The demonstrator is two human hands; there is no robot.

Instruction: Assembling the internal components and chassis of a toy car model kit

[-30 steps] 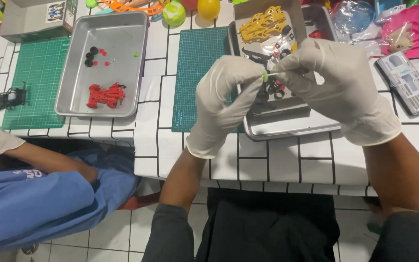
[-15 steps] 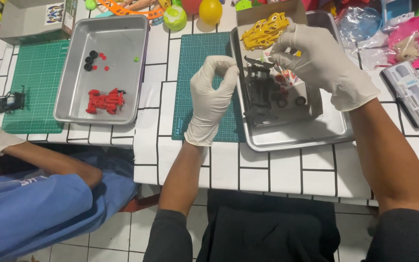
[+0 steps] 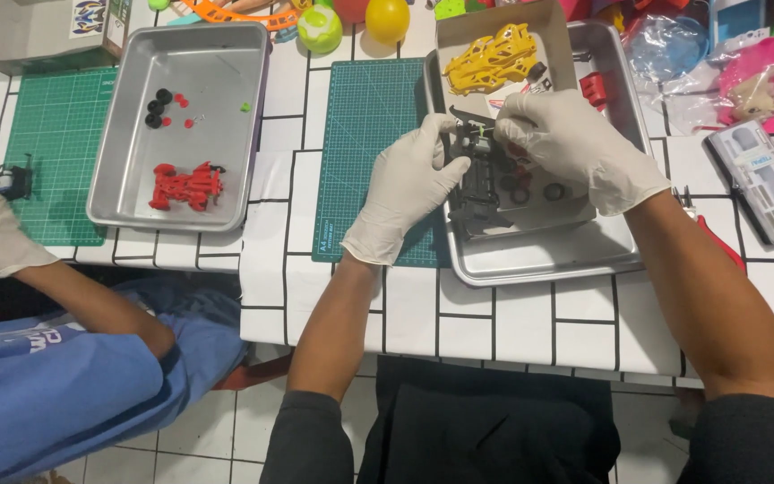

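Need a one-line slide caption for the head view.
Two gloved hands, left and right, hold a black toy car chassis over a metal tray.

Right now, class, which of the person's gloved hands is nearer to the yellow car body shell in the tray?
Right. The right hand sits just below and right of the yellow car body shell, while the left hand lies farther down and left, by the green cutting mat.

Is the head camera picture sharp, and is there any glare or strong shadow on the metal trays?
Head view: lighting is even and soft, with no hard shadows on the table. The left metal tray shows only a dull sheen, no harsh glare. The gloved left hand and right hand look slightly soft, so the small black toy car chassis between them lacks fine detail. Straight tile lines bend a little near the edges.
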